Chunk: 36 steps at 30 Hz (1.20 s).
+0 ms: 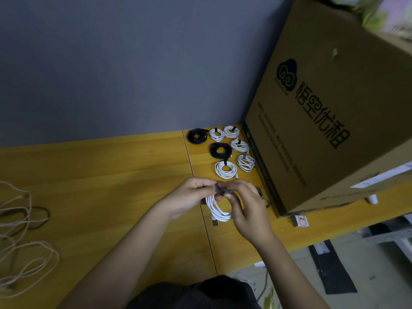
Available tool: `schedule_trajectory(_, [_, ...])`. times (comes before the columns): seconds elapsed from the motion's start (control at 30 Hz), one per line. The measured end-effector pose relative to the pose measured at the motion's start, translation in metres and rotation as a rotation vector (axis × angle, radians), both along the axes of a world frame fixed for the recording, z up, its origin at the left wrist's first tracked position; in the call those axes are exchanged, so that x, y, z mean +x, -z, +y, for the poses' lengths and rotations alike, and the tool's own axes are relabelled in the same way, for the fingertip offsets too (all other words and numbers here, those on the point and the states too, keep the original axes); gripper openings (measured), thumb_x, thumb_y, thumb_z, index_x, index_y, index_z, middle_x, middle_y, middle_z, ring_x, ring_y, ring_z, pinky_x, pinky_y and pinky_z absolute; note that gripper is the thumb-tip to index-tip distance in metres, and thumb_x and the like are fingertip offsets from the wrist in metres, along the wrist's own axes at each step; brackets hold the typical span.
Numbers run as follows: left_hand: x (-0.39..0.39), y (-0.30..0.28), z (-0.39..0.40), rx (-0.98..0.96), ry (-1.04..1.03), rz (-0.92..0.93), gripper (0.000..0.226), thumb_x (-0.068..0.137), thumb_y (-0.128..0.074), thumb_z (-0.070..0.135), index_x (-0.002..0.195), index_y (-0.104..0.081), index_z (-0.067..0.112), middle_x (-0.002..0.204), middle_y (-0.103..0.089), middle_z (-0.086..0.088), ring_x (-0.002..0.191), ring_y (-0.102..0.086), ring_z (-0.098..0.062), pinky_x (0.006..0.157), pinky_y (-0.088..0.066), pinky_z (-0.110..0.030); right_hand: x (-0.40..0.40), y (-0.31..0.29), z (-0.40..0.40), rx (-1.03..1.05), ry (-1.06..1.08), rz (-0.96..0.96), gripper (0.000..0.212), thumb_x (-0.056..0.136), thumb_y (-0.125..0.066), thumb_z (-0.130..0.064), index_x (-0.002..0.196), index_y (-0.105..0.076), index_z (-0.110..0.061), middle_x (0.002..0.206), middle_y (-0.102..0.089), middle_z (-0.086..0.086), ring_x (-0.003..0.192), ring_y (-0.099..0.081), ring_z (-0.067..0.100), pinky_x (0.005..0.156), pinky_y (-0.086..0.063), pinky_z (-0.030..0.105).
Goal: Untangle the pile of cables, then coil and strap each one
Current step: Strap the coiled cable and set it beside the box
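Above the wooden table (111, 175) I hold a coiled white cable (215, 208) whose USB plug (215, 223) hangs at the bottom. My left hand (189, 197) pinches a dark strap (220, 190) at the top of the coil. My right hand (247, 206) grips the same strap from the other side, fingers curled through the loop. Behind my hands lie several strapped coils, white ones (225, 169) and black ones (220, 150). A loose tangle of pale and dark cables (20, 230) spreads at the table's left edge.
A big cardboard box (323, 108) stands on the table at the right, close to the coils and my right hand. A small white tag (301, 220) lies by its front corner. A grey wall is behind. The floor with dark items is at the lower right.
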State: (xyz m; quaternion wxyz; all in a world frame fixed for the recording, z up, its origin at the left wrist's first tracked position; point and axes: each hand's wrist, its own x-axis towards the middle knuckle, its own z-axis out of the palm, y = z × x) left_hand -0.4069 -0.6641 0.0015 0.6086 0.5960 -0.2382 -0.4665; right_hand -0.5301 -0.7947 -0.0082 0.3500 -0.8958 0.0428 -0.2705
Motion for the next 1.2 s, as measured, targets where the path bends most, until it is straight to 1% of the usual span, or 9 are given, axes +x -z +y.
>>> schedule_trajectory(0.17, [0.005, -0.01, 0.005, -0.095, 0.041, 0.089, 0.029, 0.096, -0.044, 0.001, 0.118, -0.061, 0.012, 0.1, -0.072, 0.003, 0.09, -0.066, -0.006, 0.077, -0.05, -0.018, 0.002, -0.007, 0.0, 0.051, -0.015, -0.053, 0.018, 0.096, -0.05, -0.014, 0.105, -0.065, -0.01, 0.11, -0.065, -0.008, 0.109, -0.058, 0.011, 0.089, -0.046, 0.02])
schedule_trajectory(0.3, [0.008, -0.013, 0.005, -0.104, 0.007, 0.145, 0.029, 0.094, -0.048, 0.011, 0.12, -0.06, 0.005, 0.101, -0.072, -0.003, 0.09, -0.067, -0.009, 0.076, -0.051, -0.02, 0.004, -0.013, -0.001, 0.051, -0.025, -0.051, 0.016, 0.094, -0.053, -0.008, 0.104, -0.066, -0.007, 0.11, -0.066, -0.006, 0.108, -0.058, 0.011, 0.087, -0.048, 0.023])
schedule_trajectory(0.43, [0.008, -0.013, 0.004, -0.08, 0.004, 0.047, 0.025, 0.093, -0.054, 0.01, 0.116, -0.064, 0.015, 0.101, -0.073, 0.004, 0.092, -0.067, -0.006, 0.078, -0.05, -0.018, 0.005, -0.017, 0.0, 0.04, -0.021, -0.033, 0.016, 0.093, -0.054, -0.008, 0.104, -0.066, -0.008, 0.109, -0.066, -0.005, 0.106, -0.059, 0.011, 0.085, -0.05, 0.026])
schedule_trajectory(0.6, [0.01, -0.017, 0.004, -0.051, -0.003, -0.118, 0.024, 0.093, -0.057, 0.005, 0.107, -0.069, 0.019, 0.091, -0.074, 0.005, 0.085, -0.067, -0.003, 0.074, -0.047, -0.012, 0.009, -0.019, 0.005, 0.123, -0.003, -0.064, 0.016, 0.094, -0.054, -0.02, 0.097, -0.066, -0.01, 0.105, -0.06, -0.031, 0.102, -0.059, 0.003, 0.082, -0.048, 0.019])
schedule_trajectory(0.67, [0.01, -0.017, 0.002, -0.037, -0.035, -0.175, 0.024, 0.093, -0.056, 0.002, 0.107, -0.067, 0.019, 0.082, -0.074, 0.006, 0.078, -0.066, -0.003, 0.074, -0.046, -0.012, 0.011, -0.019, 0.005, 0.128, -0.011, -0.057, 0.016, 0.093, -0.056, -0.021, 0.098, -0.068, -0.011, 0.105, -0.062, -0.025, 0.105, -0.058, 0.004, 0.084, -0.049, 0.024])
schedule_trajectory(0.8, [0.013, -0.014, 0.001, 0.039, -0.016, -0.277, 0.019, 0.094, -0.056, 0.006, 0.101, -0.056, 0.023, 0.069, -0.07, 0.007, 0.065, -0.058, -0.004, 0.062, -0.039, -0.021, 0.015, -0.019, 0.002, -0.141, -0.059, -0.101, 0.016, 0.093, -0.057, -0.021, 0.092, -0.07, -0.012, 0.107, -0.065, -0.007, 0.11, -0.05, 0.011, 0.094, -0.041, 0.025])
schedule_trajectory(0.87, [0.012, -0.014, 0.002, 0.041, 0.013, -0.3, 0.017, 0.093, -0.057, 0.004, 0.093, -0.057, 0.021, 0.069, -0.069, 0.006, 0.064, -0.059, -0.005, 0.061, -0.039, -0.023, 0.018, -0.024, -0.003, -0.228, -0.091, -0.093, 0.016, 0.093, -0.057, -0.021, 0.091, -0.07, -0.012, 0.107, -0.063, -0.004, 0.106, -0.05, 0.015, 0.092, -0.04, 0.025])
schedule_trajectory(1.1, [0.004, -0.023, -0.004, -0.065, -0.129, -0.26, 0.017, 0.09, -0.061, 0.004, 0.08, -0.067, 0.016, 0.074, -0.071, 0.006, 0.074, -0.065, -0.004, 0.073, -0.047, -0.014, 0.027, -0.044, -0.003, 0.253, 0.037, 0.101, 0.007, 0.091, -0.061, -0.008, 0.085, -0.063, -0.012, 0.085, -0.061, -0.006, 0.077, -0.058, 0.008, 0.064, -0.044, 0.017])
schedule_trajectory(1.2, [0.002, -0.021, -0.002, -0.046, -0.171, -0.226, 0.013, 0.09, -0.062, 0.008, 0.085, -0.071, 0.016, 0.074, -0.072, 0.005, 0.078, -0.065, -0.003, 0.074, -0.046, -0.011, 0.028, -0.045, 0.002, 0.37, 0.094, 0.121, 0.009, 0.091, -0.061, -0.009, 0.082, -0.061, -0.013, 0.079, -0.061, -0.004, 0.072, -0.057, 0.017, 0.061, -0.044, 0.025])
